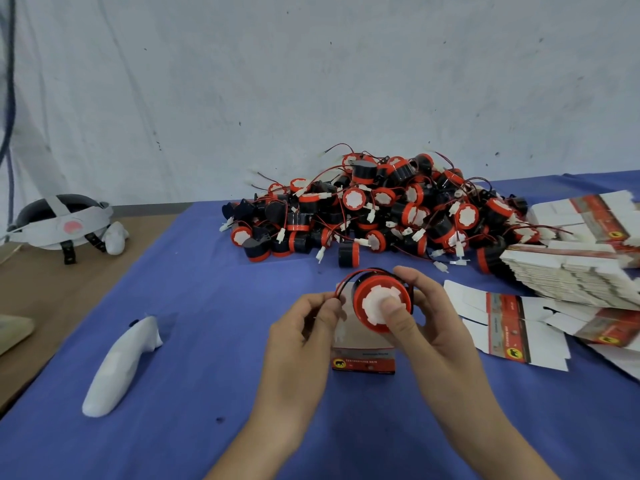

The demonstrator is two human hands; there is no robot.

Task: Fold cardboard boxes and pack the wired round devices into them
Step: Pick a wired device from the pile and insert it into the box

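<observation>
My right hand (pixel 420 317) grips a round device (pixel 372 303), red-rimmed with a white face and black body; the thumb presses its white centre. The device's red and black wire (pixel 341 291) loops to the left, where my left hand (pixel 304 327) pinches it. Just below the device stands a folded cardboard box (pixel 363 358) with a red and black printed panel, partly hidden by both hands. A large pile of the same wired devices (pixel 381 209) lies behind on the blue cloth.
Flat unfolded boxes (pixel 505 327) lie to the right, with taller stacks (pixel 568 271) behind them. A white controller (pixel 117 368) lies at left on the blue cloth (pixel 194 341). A headset (pixel 62 223) rests on the brown table far left. A wall rises behind.
</observation>
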